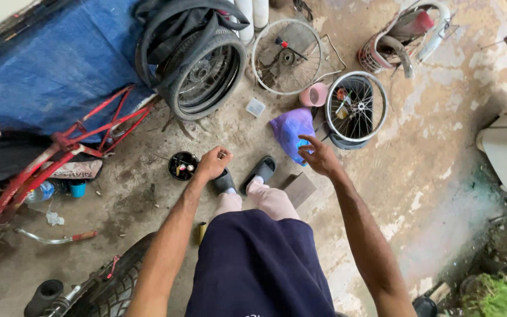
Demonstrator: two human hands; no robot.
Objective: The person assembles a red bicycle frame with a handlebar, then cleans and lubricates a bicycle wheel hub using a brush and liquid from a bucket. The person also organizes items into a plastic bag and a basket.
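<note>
The left hand [212,163] is curled into a loose fist, its grip pinching a small thin metal piece [223,155] that pokes out past the knuckles; what kind of part it is cannot be told. It hangs just beside a small round black dish [183,165] on the concrete floor [441,152], shallow and holding tiny bits of hardware. The right hand [318,157] has its grip spread, fingers parted and index finger stretched forward, holding nothing, over the near edge of a crumpled purple plastic bag [291,130], thin and glossy. Beyond the bag a small spoked wheel rim [356,107] of bright metal lies flat, with a pink plastic cup [314,94] on its side just beside it. A larger bare rim [287,57] and a black rubber tyre on its wheel [203,73] lie toward the far edge of the floor, near a blue tarpaulin [48,64]. A red tubular bicycle frame [60,155] lies at the left. The floor is rough, stained and patchy.
</note>
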